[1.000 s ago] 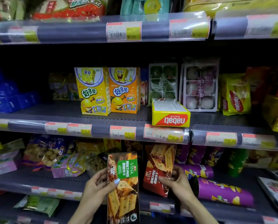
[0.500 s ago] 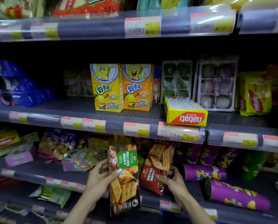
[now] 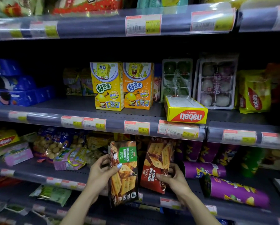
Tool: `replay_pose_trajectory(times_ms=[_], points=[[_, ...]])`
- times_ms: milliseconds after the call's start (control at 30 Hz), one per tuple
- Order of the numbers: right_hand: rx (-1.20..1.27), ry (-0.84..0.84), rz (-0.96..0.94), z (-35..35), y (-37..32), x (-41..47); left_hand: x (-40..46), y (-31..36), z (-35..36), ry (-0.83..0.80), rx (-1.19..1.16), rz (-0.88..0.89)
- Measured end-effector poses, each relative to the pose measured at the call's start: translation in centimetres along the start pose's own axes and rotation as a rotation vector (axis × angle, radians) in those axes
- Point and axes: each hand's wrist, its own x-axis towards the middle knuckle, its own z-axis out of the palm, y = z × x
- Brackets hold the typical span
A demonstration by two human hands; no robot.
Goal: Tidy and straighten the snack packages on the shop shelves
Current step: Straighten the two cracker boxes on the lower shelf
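My left hand (image 3: pixel 102 174) grips a tall green-labelled VINA cracker box (image 3: pixel 124 174), held upright in front of the lower shelf's edge. My right hand (image 3: pixel 173 177) holds the bottom of a red VINA cracker box (image 3: pixel 157 166), which stands tilted on the lower shelf (image 3: pixel 67 172) just right of the green one. The two boxes are side by side with a narrow gap between them.
Purple chip tubes (image 3: pixel 233 190) lie on their sides to the right of my right hand. Loose snack bags (image 3: pixel 67 158) crowd the shelf to the left. On the shelf above stand two cartoon snack boxes (image 3: pixel 121 86), a flat yellow nabati wafer box (image 3: pixel 184 109) and mochi trays (image 3: pixel 215 82).
The view has shifted left and slightly closer. Both hands keep their hold; the green box has risen a little towards the shelf, beside the red box.
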Motion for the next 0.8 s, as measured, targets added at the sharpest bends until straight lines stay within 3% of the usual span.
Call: replay_pose_trajectory(times_ms=[333,500,800], points=[[-0.123,0.059,-0.053,-4.5,0.1,-0.7,2.6,1.2,4.6,-0.135,0.01,0.01],[-0.163,0.123,-0.085,-4.5,0.3,-0.5,5.2,1.5,5.2,-0.093,0.029,0.059],[-0.277,0.278,-0.143,-3.6,1.1,1.1,7.6,0.1,7.3,-0.132,0.265,0.13]])
